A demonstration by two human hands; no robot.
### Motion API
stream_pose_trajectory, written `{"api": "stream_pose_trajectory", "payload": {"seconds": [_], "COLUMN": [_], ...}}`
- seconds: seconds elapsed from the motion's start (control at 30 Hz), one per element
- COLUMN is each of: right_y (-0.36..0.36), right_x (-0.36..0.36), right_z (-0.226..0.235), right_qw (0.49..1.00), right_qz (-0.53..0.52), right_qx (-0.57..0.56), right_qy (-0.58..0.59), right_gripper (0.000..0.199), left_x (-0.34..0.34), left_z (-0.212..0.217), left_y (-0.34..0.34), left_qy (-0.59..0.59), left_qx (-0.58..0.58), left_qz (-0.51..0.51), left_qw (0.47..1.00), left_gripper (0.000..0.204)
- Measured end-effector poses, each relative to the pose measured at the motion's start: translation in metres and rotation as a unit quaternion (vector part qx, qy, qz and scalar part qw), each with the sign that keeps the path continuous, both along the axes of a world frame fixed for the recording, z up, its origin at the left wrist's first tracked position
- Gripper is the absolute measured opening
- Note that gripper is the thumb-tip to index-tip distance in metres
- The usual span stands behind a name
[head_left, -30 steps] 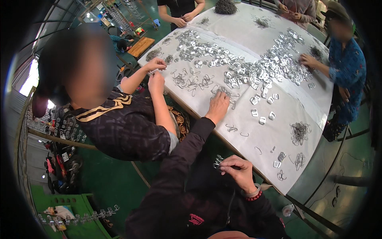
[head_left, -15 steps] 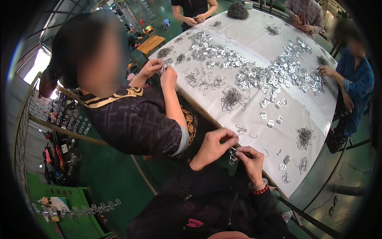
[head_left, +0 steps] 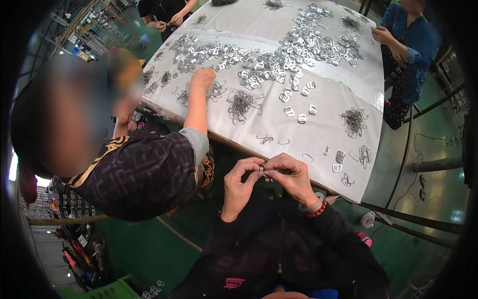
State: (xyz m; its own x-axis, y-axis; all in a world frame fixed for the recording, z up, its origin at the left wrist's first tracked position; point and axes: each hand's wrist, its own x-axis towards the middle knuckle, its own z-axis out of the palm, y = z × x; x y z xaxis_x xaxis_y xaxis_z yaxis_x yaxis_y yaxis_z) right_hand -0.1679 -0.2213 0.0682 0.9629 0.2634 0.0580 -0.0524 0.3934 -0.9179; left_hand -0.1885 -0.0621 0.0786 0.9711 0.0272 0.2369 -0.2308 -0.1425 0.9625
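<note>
My left hand [head_left: 238, 190] and my right hand [head_left: 293, 177] meet just off the table's near edge. Their thumbs and fingertips are pinched together on a small metal piece [head_left: 262, 168], mostly covered by the fingers, so its exact kind does not show. Loose bent wire hooks [head_left: 265, 139] lie on the white tabletop beyond my hands. To the right are a flat silver buckle [head_left: 337, 168] and a small heap of hooks [head_left: 365, 156]. Farther in, a tangled heap of wire hooks [head_left: 242, 105] sits before a broad spread of silver buckles [head_left: 294, 55].
Close on my left, a co-worker in a dark patterned shirt [head_left: 144, 174] reaches an arm [head_left: 196, 107] over the table. Another person in blue [head_left: 411, 45] works at the right side, and someone in black [head_left: 167, 10] at the far left. Metal bars [head_left: 418, 219] stand at lower right.
My hands have come together at the fingertips; the metal bunch hanging below them no longer shows. The neighbour's hands have parted, one now over the table. The view has shifted.
</note>
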Motion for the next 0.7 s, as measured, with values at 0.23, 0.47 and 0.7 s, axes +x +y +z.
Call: {"api": "stream_pose_trajectory", "payload": {"seconds": [0.23, 0.47, 0.7], "right_y": [-0.082, -0.065, -0.03], "right_x": [0.085, 0.15, 0.088], "right_z": [-0.044, -0.098, -0.05], "right_qw": [0.848, 0.795, 0.991], "right_qz": [-0.115, -0.224, -0.028], "right_qx": [-0.517, -0.546, -0.084], "right_qy": [0.019, -0.136, 0.1], "right_gripper": [0.036, 0.023, 0.012], "left_x": [-0.009, -0.006, -0.001], "left_z": [-0.009, -0.018, -0.023], "left_y": [0.005, 0.005, 0.003], "left_qy": [0.029, 0.013, 0.043], "left_qx": [-0.119, -0.091, -0.034], "left_qz": [-0.048, -0.042, 0.0], "left_qw": [0.991, 0.995, 0.999], "left_gripper": [0.01, 0.009, 0.006]}}
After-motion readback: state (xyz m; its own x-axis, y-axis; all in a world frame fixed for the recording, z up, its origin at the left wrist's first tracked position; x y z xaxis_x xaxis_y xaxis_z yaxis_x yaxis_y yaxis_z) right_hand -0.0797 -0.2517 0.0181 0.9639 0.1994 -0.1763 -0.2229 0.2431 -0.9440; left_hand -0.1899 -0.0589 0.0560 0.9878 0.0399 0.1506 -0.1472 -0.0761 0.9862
